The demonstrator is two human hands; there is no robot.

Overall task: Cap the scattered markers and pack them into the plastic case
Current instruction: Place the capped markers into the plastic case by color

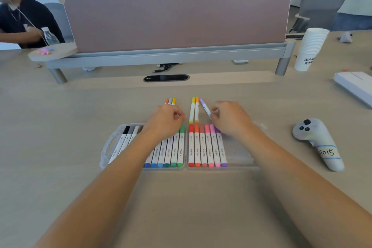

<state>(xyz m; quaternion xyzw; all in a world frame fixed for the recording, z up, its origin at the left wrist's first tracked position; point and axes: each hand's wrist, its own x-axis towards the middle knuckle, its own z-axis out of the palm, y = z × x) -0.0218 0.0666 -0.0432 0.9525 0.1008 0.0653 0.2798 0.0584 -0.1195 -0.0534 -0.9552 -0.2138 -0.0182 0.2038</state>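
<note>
Fingers (178,114) of the left hand (165,120) are curled tight round three markers (170,101), whose orange, lilac and yellow ends stick out past the knuckles toward 12 o'clock; their barrels are hidden under the hand. Fingertips (214,112) of the right hand (231,119) are drawn together with the thumb, pinching a purple marker (205,108) low on its white barrel, so that it leans with its lilac cap toward 11 o'clock. Both forearms reach in from 6 o'clock over a pale wooden table (181,197). Across the far side, at 12 o'clock, stands a dusty-pink desk screen (177,20) on a grey rail. Just under the wrists lies the clear plastic case (241,159), opened flat in two halves with a handle at 9 o'clock. Its left half holds a row of markers (171,153) running from black and grey through blues to green, partly covered by the left forearm. Its right half holds six markers (207,151), red to purple, packed toward the middle, with the 3 o'clock part bare. At 1 o'clock from the case is a stack of paper cups (311,48), and at 3 o'clock rests a grey-wrapped controller (316,141) with a handwritten label. Between the hands, just beyond the case at 12 o'clock, two markers (194,109), one yellow-green and one orange, lie side by side on the table.
</note>
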